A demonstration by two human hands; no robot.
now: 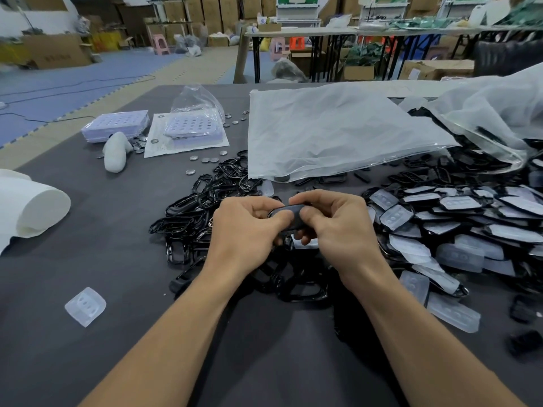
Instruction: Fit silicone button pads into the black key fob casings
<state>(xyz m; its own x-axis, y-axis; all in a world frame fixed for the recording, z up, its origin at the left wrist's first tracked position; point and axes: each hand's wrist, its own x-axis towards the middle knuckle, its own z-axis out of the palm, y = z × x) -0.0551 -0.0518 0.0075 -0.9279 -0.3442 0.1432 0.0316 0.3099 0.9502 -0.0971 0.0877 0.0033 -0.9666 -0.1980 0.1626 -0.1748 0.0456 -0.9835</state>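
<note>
Left hand (244, 230): raised just above the table (88, 245), back towards the camera; fingers curled inward, thumb laid across the near face of the black casing (291, 211); it grips the casing's left end
Right hand (340, 227): mirrors the left, knuckles up; forefinger hooked over the casing's top edge, thumb pressed against its near face, the other fingers folded beneath; it grips the right end
Forearms: both bare; they come in from the bottom edge and converge at the centre, wrists slightly bent
Held casing: lies crosswise between the two hands, thumb tips almost meeting on it; mostly covered by fingers, so I cannot tell whether a pad sits in it
Empty casings (202, 201): a loose black heap left of and beneath the hands, spreading towards the near edge
Fitted casings (440, 218): a wide pile to the right, pale silicone pads (396, 217) showing in many of them
Stray pad (85, 306): translucent; alone on the table, well apart from the hands at near left
Plastic bag (338, 133): large, clear, lying flat behind the hands; its near edge overlaps the casings
Coin cells (205, 160): scattered beyond the empty heap, near two pale trays (117, 124)
Foam roll (35, 210): white; at the far left edge
</note>
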